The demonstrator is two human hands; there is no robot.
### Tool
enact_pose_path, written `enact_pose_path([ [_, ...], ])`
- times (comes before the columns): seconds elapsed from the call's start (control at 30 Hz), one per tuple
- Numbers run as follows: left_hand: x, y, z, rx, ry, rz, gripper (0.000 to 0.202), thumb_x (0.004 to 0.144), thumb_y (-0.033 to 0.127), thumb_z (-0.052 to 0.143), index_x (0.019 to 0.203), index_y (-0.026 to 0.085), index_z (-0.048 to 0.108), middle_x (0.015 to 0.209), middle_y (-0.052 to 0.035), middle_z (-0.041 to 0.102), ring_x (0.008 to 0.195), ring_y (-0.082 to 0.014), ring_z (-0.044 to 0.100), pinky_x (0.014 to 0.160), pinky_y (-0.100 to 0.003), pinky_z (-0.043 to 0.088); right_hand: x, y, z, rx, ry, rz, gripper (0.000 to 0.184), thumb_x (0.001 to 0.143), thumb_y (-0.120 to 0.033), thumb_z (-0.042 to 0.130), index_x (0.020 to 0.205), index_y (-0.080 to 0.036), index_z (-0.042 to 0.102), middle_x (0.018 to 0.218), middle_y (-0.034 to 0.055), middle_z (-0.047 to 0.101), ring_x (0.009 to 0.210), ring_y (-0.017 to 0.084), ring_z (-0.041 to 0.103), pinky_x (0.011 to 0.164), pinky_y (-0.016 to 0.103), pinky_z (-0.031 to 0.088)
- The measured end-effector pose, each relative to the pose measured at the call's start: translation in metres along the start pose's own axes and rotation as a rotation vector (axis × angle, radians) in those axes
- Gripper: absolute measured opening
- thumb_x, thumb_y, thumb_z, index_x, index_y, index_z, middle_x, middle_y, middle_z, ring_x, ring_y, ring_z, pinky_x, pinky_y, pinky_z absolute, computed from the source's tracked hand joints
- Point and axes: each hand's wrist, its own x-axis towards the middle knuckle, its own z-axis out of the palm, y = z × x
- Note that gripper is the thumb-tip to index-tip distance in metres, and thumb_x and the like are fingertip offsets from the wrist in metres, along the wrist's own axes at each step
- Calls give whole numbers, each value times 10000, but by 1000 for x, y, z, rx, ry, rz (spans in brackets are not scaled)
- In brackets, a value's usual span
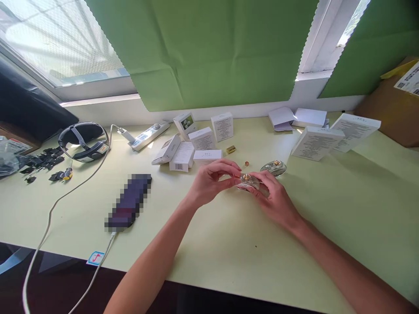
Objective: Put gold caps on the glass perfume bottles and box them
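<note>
Over the middle of the pale green table (229, 244), my right hand (273, 196) is wrapped round a small clear glass perfume bottle (248, 182) with a gold neck. My left hand (211, 181) pinches at the bottle's gold top with thumb and fingertips. A second glass bottle (274, 167) lies on the table just beyond my right hand. A tiny gold piece (246, 163) sits between the two, and a gold cap (231, 149) lies a little farther back.
Several small white boxes (196, 144) cluster behind my hands; larger white boxes (330, 137) lie at the right. A phone (129, 201) on a white cable, a power strip (147, 136), a headband device (83, 141) and black parts (42, 163) occupy the left. A cardboard box (393, 104) stands far right.
</note>
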Motion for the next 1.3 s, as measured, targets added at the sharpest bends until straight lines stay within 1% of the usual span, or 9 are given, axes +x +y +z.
enact_pose_path([
  [0.17, -5, -10, 1, -23, 23, -37, 155, 755, 154, 772, 891, 227, 766, 958, -55, 662, 956, -156, 629, 815, -290, 559, -3, 9, 0, 32, -2, -16, 371, 927, -466, 546, 1248, -286, 593, 1156, 81, 591, 1091, 250, 584, 932, 398, 524],
  [0.33, -8, -13, 5, -48, 23, -78, 157, 730, 191, 796, 880, 224, 768, 1052, -70, 642, 958, -163, 629, 783, -295, 578, -4, 13, -3, 40, -31, -45, 352, 931, -436, 551, 1253, -299, 587, 1183, 75, 585, 1107, 242, 581, 960, 392, 514],
  [0.4, -9, -15, 8, -69, 22, -86, 166, 717, 195, 806, 876, 219, 764, 1071, -72, 638, 932, -155, 628, 772, -296, 580, -4, 13, -4, 36, -51, -54, 345, 933, -432, 550, 1252, -306, 585, 1177, 72, 588, 1099, 239, 583, 958, 388, 516],
  [0.47, -9, -18, 10, -88, 36, -87, 164, 711, 198, 811, 866, 214, 760, 1053, -71, 641, 931, -156, 625, 768, -294, 577, -4, 14, -4, 37, -69, -62, 343, 932, -430, 552, 1252, -309, 581, 1169, 71, 590, 1076, 236, 591, 946, 382, 521],
  [0.6, -9, -21, 13, -107, 82, -92, 149, 706, 193, 815, 843, 209, 758, 968, -59, 653, 984, -170, 615, 786, -281, 561, -3, 14, -4, 60, -88, -69, 346, 934, -424, 551, 1258, -304, 577, 1157, 69, 587, 1078, 235, 591, 957, 385, 516],
  [0.77, -9, -21, 11, -166, 83, -131, 201, 707, 170, 812, 896, 215, 761, 988, -45, 643, 919, -136, 610, 748, -244, 550, -2, 12, -5, 77, -110, -65, 331, 939, -414, 547, 1251, -306, 577, 1164, 65, 582, 1092, 231, 587, 965, 382, 513],
  [0.93, -10, -19, 14, -197, 54, -192, 203, 722, 192, 804, 920, 205, 762, 994, -54, 651, 873, -139, 632, 751, -264, 565, -2, 13, -6, 79, -123, -49, 349, 941, -428, 538, 1269, -315, 573, 1175, 70, 580, 1081, 238, 590, 956, 394, 520],
  [1.1, -11, -18, 16, -185, 64, -184, 196, 714, 211, 810, 905, 214, 765, 929, -48, 652, 848, -151, 629, 732, -283, 573, -2, 13, -5, 96, -132, -45, 346, 940, -425, 540, 1266, -317, 573, 1153, 68, 579, 1067, 238, 595, 961, 406, 519],
  [1.3, -11, -17, 15, -170, 53, -168, 168, 747, 191, 782, 914, 205, 771, 963, -58, 664, 870, -155, 647, 764, -287, 575, -2, 13, -6, 74, -123, -68, 330, 947, -399, 537, 1264, -316, 570, 1164, 58, 574, 1055, 224, 597, 939, 377, 520],
])
